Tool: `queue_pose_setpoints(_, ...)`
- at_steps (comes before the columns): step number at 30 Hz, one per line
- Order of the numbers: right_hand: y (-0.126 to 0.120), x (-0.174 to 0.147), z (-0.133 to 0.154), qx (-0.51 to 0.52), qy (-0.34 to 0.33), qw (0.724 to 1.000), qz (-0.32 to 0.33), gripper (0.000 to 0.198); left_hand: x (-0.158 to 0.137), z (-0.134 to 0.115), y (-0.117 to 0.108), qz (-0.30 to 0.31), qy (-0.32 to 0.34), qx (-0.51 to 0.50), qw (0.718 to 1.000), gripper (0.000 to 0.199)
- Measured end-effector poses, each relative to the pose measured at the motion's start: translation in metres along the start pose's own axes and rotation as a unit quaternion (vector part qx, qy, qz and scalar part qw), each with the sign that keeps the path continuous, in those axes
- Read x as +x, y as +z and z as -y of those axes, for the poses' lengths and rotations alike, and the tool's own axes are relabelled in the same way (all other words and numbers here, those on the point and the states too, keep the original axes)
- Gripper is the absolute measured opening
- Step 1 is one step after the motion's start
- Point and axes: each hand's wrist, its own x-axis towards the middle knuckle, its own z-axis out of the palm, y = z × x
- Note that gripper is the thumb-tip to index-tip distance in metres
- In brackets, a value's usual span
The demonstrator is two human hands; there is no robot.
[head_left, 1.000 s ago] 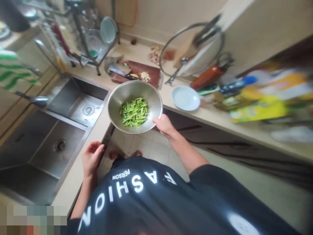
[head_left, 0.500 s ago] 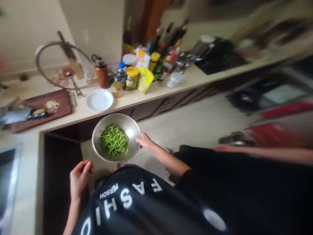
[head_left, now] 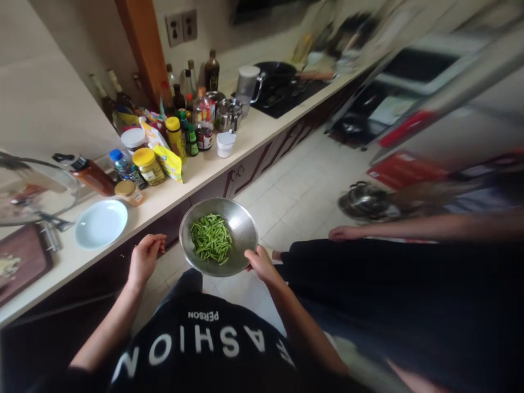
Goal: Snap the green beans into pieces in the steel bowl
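My right hand [head_left: 260, 263] grips the rim of a round steel bowl [head_left: 244, 226], thumb over the edge and fingers underneath. Inside the bowl lies a heap of thin green vegetable strips [head_left: 212, 238]; their exact kind is unclear. The bowl hangs in the air before my body, beside the counter's front edge. Left of the bowl and apart from it, my left hand [head_left: 146, 257] is raised with its fingers curled together, and nothing shows in it. A pale plate [head_left: 101, 224] on the counter is the nearest object beyond this hand.
Jars, bottles and packets crowd the counter [head_left: 200, 174], among them a yellow-lidded jar [head_left: 149, 167]. A cutting board [head_left: 30, 262] lies at left, a wok [head_left: 278, 73] on the cooktop farther right. Another person's arm [head_left: 393, 229] and dark clothing are close on my right.
My view has swung right, bringing the cooktop and wok into clearer sight. The bowl stays in my right hand. My left hand remains curled beside it.
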Motion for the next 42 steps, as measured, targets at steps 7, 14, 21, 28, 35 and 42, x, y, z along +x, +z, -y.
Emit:
queue_pose_setpoints(7,-0.040,0.054,0.056,-0.003,0.008,0.999,-0.033,0.007,0.073,0.005,0.095,0.256,-0.240,-0.215,0.911,0.068)
queue_pose_setpoints(14,-0.116,0.145,0.126,-0.084,-0.067,0.985,0.133,0.037,0.134,-0.040,0.131,0.099,-0.275,-0.240,0.926,0.031)
queue_pose_setpoints(21,-0.155,0.283,0.200,-0.485,-0.341,0.790,-0.158,0.037,0.153,-0.069,0.130,0.053,-0.270,-0.165,0.947,0.011)
queue_pose_setpoints(28,-0.122,0.388,0.258,-0.612,-0.535,0.579,0.058,0.046,0.138,-0.064,0.163,-0.023,-0.327,-0.160,0.931,0.016)
queue_pose_setpoints(35,-0.112,0.428,0.278,-0.573,-0.654,0.432,0.240,0.041,0.100,-0.078,0.249,-0.231,-0.362,-0.290,0.855,0.020)
queue_pose_setpoints(42,-0.114,0.417,0.285,-0.553,-0.693,0.371,0.275,0.039,0.079,-0.103,0.306,-0.341,-0.373,-0.317,0.802,0.023)
